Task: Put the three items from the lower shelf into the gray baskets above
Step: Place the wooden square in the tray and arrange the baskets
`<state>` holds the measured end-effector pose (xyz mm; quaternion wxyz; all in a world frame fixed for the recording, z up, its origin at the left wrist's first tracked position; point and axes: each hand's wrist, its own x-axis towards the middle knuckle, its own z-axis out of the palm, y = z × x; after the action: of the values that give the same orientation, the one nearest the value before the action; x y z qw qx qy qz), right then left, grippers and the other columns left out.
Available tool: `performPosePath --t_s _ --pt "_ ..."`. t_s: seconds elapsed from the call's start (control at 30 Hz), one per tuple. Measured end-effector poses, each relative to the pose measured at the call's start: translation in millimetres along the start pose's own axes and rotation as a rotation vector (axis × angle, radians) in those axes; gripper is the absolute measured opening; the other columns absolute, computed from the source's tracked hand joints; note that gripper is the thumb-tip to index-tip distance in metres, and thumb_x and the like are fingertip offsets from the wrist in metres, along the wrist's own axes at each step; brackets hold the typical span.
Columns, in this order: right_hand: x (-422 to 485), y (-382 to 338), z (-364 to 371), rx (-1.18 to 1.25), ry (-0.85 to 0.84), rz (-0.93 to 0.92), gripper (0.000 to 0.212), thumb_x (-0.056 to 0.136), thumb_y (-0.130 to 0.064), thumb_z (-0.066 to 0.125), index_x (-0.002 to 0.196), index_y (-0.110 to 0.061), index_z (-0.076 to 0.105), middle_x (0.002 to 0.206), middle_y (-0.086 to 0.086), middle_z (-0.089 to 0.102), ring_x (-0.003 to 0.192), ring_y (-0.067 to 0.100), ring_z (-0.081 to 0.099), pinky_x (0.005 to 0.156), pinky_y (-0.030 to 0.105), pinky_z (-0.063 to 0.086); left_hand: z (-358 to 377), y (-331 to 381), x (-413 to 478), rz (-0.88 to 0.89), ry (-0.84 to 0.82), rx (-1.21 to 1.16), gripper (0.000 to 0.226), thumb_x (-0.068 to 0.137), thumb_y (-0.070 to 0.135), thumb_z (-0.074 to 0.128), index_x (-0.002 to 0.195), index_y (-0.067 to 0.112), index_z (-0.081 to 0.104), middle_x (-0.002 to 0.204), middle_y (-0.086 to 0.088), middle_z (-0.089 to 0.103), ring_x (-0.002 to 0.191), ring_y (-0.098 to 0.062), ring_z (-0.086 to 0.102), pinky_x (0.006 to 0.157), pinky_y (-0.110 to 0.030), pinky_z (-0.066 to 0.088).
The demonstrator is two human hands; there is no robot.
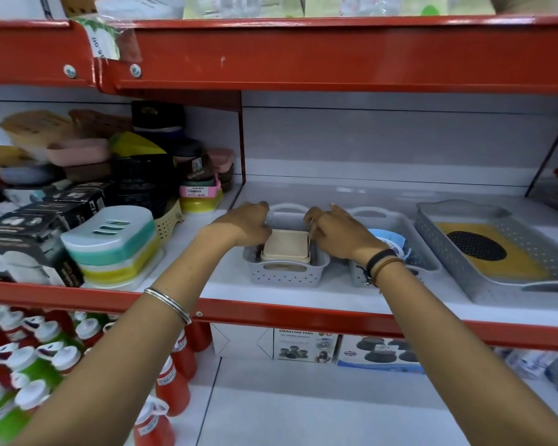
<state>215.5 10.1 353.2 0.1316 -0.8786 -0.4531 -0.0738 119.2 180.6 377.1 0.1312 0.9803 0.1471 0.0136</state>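
Observation:
Three gray perforated baskets stand in a row on the white middle shelf. The small left basket [284, 276] holds a beige square lidded box [285, 246]. My left hand [244, 225] and my right hand [335, 233] press on the box's two sides, fingers curled around it. The middle basket [397, 217] holds a blue and white round item [388, 241], partly hidden behind my right wrist. The large right basket [484, 284] holds a yellow flat item with a black dotted circle [477, 246].
Stacked soap dishes [110, 246], black boxes and colored containers crowd the shelf's left part. A red shelf edge [303, 312] runs below the baskets. On the lower shelf stand red and green bottles [29, 365] and a vibration pads box [303, 344].

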Motion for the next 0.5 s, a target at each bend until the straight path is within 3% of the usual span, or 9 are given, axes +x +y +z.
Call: performPosePath --t_s 0.03,0.1,0.17,0.23,0.3,0.4,0.5 --pt "-6 -1 -8 0.032 0.059 0.035 0.031 0.088 -0.009 0.041 0.118 -0.011 0.051 0.115 0.017 0.065 0.108 0.034 0.054 0.102 0.038 0.037 -3 4 -4 0.017 0.030 0.013 0.042 0.089 0.021 0.047 0.130 0.013 0.041 0.112 -0.012 0.060 0.097 -0.028 0.058 0.086 -0.040 0.052" --pt "-23 -1 -27 0.041 0.099 0.142 0.029 0.090 -0.014 0.042 0.118 -0.014 0.051 0.117 0.013 0.063 0.104 0.033 0.056 0.086 0.036 0.044 -10 14 -15 0.064 0.014 0.021 0.037 0.091 0.023 0.045 0.128 0.018 0.045 0.115 -0.010 0.060 0.095 -0.025 0.056 0.086 -0.036 0.050" --pt "-41 2 -46 -0.045 -0.063 0.265 0.022 0.092 -0.020 0.040 0.107 -0.012 0.054 0.112 0.012 0.063 0.095 0.030 0.056 0.081 0.034 0.044 -13 23 -30 0.115 -0.122 0.035 0.029 0.091 0.024 0.045 0.119 0.022 0.054 0.117 -0.005 0.061 0.101 -0.025 0.058 0.092 -0.039 0.050" --pt "-60 3 -60 -0.125 -0.333 0.332 0.025 0.095 -0.027 0.039 0.099 -0.008 0.055 0.104 0.010 0.060 0.090 0.027 0.052 0.078 0.030 0.038 -12 31 -43 0.162 -0.292 0.030 0.026 0.094 0.025 0.043 0.111 0.016 0.061 0.111 -0.003 0.063 0.104 -0.024 0.059 0.096 -0.040 0.048" --pt "-76 3 -68 -0.120 -0.492 0.331 0.035 0.098 -0.031 0.037 0.109 -0.004 0.054 0.111 0.011 0.058 0.101 0.029 0.052 0.086 0.032 0.039 -10 38 -52 0.178 -0.379 0.006 0.027 0.097 0.022 0.042 0.108 0.010 0.063 0.102 -0.001 0.063 0.098 -0.020 0.059 0.092 -0.032 0.047" --pt "-89 8 -71 -0.104 -0.564 0.290 0.042 0.099 -0.035 0.035 0.130 -0.011 0.050 0.142 0.007 0.048 0.129 0.027 0.043 0.109 0.038 0.032 -8 42 -57 0.172 -0.340 -0.005 0.026 0.096 0.014 0.042 0.105 0.010 0.065 0.094 0.000 0.061 0.090 -0.016 0.056 0.083 -0.026 0.043" --pt "-97 16 -71 -0.065 -0.578 0.226 0.035 0.096 -0.037 0.042 0.121 -0.019 0.059 0.122 -0.003 0.057 0.116 0.020 0.049 0.105 0.038 0.037 -7 41 -61 0.170 -0.356 -0.028 0.026 0.095 0.012 0.043 0.103 0.010 0.067 0.088 0.001 0.063 0.087 -0.016 0.059 0.085 -0.030 0.048"
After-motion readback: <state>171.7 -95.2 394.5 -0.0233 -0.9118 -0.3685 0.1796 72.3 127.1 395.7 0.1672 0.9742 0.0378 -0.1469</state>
